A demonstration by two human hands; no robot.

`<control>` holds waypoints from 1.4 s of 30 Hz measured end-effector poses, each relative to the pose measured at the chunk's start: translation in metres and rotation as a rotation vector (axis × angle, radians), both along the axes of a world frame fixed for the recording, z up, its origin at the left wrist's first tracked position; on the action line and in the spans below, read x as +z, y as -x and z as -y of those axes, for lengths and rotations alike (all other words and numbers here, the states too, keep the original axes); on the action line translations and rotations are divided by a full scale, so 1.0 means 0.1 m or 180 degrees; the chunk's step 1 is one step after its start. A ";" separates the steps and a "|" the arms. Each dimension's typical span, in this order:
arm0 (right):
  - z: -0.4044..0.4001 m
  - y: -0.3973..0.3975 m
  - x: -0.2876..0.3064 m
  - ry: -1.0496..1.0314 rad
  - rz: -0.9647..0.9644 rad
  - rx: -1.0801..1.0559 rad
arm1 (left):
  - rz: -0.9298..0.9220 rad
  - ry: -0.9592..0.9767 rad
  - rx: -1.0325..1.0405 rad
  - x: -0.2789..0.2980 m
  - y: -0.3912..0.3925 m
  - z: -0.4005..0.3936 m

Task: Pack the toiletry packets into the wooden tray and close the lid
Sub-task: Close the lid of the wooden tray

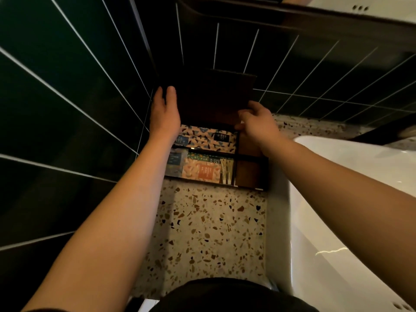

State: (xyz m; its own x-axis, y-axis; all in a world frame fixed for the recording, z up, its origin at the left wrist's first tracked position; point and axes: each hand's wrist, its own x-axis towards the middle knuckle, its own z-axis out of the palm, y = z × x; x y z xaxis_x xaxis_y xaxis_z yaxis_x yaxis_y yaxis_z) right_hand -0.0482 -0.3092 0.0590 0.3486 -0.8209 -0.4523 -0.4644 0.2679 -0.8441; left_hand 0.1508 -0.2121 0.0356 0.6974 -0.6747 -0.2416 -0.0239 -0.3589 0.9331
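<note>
A dark wooden tray (251, 172) with black dividers sits on the terrazzo counter against the tiled wall. Several patterned toiletry packets (202, 138) lie in its far compartment, and more packets (201, 172) fill the near one, with thin gold sachets beside them. The tray's right compartment shows bare wood. A dark lid (213, 95) stands tilted over the tray's far end. My left hand (164, 111) grips the lid's left edge. My right hand (256, 122) pinches its lower right corner.
A white sink basin (351, 199) lies close on the right. Dark green wall tiles (67, 109) rise on the left and behind. The speckled countertop (211, 230) runs from the tray toward me. A dark mirror frame (292, 14) hangs above.
</note>
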 end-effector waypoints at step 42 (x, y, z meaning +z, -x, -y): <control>-1.04 0.47 -0.33 -0.0750 -0.0486 -0.0239 | 0.1938 -0.1746 -0.0735 -0.56 0.68 -1.32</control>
